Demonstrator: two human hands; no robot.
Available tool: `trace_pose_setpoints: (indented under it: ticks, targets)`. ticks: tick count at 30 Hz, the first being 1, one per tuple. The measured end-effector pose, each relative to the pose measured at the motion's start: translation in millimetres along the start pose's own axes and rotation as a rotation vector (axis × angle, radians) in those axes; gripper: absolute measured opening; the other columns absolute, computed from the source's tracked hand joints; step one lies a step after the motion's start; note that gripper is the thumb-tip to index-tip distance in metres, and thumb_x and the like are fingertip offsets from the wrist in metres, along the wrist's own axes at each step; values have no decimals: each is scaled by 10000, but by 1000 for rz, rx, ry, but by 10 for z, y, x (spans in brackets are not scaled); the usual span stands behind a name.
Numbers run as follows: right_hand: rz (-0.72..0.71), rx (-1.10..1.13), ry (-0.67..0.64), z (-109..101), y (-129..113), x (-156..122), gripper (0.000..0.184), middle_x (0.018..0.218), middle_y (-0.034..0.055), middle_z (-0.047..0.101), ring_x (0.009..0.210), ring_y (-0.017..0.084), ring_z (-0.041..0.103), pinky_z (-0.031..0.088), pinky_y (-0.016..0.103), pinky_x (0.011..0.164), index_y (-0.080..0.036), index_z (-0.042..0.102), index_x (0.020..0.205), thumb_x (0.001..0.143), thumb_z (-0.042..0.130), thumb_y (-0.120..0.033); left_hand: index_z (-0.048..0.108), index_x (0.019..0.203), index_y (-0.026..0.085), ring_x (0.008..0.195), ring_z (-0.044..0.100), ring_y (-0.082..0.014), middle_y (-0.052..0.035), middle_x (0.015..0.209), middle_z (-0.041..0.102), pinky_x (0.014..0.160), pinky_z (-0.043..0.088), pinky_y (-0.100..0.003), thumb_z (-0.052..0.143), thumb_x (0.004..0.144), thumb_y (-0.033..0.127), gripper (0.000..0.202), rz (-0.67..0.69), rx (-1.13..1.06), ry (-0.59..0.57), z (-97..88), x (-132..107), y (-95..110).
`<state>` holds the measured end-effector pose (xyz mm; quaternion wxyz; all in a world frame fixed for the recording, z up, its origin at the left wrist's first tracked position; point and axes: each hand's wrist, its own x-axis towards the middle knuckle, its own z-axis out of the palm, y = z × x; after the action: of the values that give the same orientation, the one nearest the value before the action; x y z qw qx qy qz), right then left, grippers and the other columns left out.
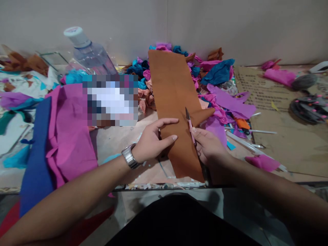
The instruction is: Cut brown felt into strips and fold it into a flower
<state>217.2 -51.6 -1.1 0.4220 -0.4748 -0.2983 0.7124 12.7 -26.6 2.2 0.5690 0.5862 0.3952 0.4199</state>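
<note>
A long brown sheet (171,82), apparently paper, runs from the back of the table toward its front edge, with a strip pushed out to the right at mid-length. My left hand (153,138), below a metal watch, rests at the sheet's left edge. Its thumb and index finger are spread apart on top; the other fingers are mostly hidden. In my right hand (207,143) is a slim pink-handled knife (189,123), gripped between thumb and fingers. The dark pointed blade faces away from me, over the sheet near the strip.
A clear bottle (93,56) with a white cap stands behind a blurred patch. Pink sheets (74,130) and a blue sheet (38,147) lie at left. Crumpled coloured paper (217,73) lines the back. Cardboard (271,136), clear sticks (243,141) and a dark coil (307,109) are at right.
</note>
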Motion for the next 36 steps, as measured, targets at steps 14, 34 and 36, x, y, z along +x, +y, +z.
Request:
trace_pose_setpoints:
  ticks: [14,34,36]
  targets:
    - [-34,4,-21,-18,8,-6,444,572,-67,452,441,65,316,210,222,402,-208,553,750,829,800,-569,645,1292,181,1272,643,-245,-136,1369,668,1098,547,-426,768,861,249,453,117,36,18,-22,38,-33]
    - [-32,-80,-50,-9,-86,-95,418,584,-35,549,448,81,504,215,218,383,-197,584,767,874,754,-564,579,1347,220,1051,756,-243,-115,1420,640,774,676,-336,776,826,228,557,3,-2,194,-25,49,-18]
    - [-30,-90,-54,-6,-100,-107,410,579,-34,551,443,81,500,224,217,382,-199,580,764,892,735,-557,589,1320,214,1133,728,-259,-115,1393,650,820,667,-350,773,825,227,528,27,28,211,-23,50,-9]
